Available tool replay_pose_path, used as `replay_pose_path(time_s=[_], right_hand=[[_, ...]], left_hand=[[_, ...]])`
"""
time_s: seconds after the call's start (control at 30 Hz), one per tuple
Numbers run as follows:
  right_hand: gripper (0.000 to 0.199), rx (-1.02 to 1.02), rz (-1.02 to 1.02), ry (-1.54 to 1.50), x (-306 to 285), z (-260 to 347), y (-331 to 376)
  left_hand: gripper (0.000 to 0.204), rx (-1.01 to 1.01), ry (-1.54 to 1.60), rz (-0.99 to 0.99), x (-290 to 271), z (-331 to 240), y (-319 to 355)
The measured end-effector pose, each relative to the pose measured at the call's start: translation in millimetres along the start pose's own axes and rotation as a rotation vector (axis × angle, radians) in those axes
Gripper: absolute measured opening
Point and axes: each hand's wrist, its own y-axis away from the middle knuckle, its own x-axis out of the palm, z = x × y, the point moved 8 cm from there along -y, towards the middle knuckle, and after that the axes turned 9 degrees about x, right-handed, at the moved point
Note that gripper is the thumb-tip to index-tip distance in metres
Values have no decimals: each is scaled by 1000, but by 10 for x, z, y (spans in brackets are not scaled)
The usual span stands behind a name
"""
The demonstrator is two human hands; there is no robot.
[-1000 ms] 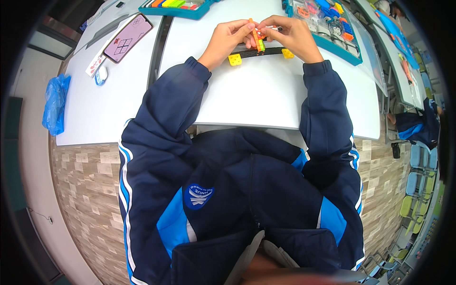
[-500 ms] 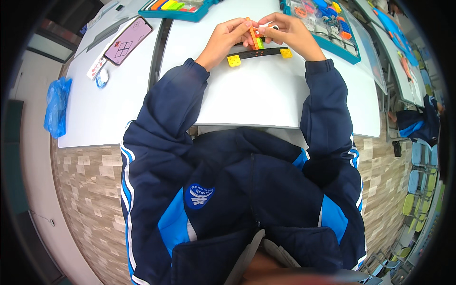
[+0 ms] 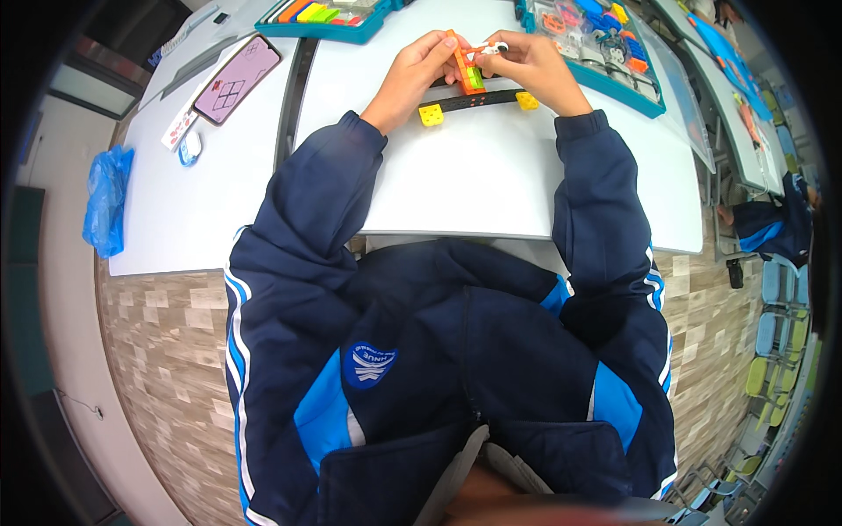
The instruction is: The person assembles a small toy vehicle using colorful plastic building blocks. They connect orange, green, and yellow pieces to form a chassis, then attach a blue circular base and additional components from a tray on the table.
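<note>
Both my hands are at the far side of the white table, around a building-block model. My left hand (image 3: pixel 418 77) is closed on the model's upright orange piece (image 3: pixel 469 81), which has green blocks (image 3: pixel 474 77) set against it. A curved black beam (image 3: pixel 478 103) crosses its near end, carrying a yellow block (image 3: pixel 431 115) on the left and another yellow block (image 3: pixel 527 101) on the right. My right hand (image 3: pixel 537 68) pinches a small white piece (image 3: pixel 500 47) with a dark spot, right beside the orange part. Fingers partly hide where the two meet.
A teal parts case (image 3: pixel 614 85) stands at right, and a teal tray (image 3: pixel 351 33) of coloured pieces at far left. On the left table (image 3: pixel 175 232) lie a phone (image 3: pixel 237 79) and a small blue-and-white item (image 3: pixel 189 149). A blue plastic bag (image 3: pixel 107 200) hangs at its edge.
The white piece now shows more clearly above my right fingers, shifted slightly left and up. My right hand has tilted a little, uncovering more of the orange piece. My left hand stays on the model.
</note>
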Motion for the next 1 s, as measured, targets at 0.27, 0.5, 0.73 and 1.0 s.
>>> replay_pose_path(time_s=[0.27,0.5,0.73,1.0], right_hand=[[25,34,-3,-153,22,-29,9],[26,105,30,-355,90,-92,-11],[26,74,60,-435,192,-97,-32],[27,-35,-69,-360,123,-64,-22]], left_hand=[[34,28,29,-21,-32,-66,-28],[35,28,46,-16,-55,-43,-40],[33,66,46,-73,-92,-40,-34],[31,126,-36,-107,-107,-93,-19]])
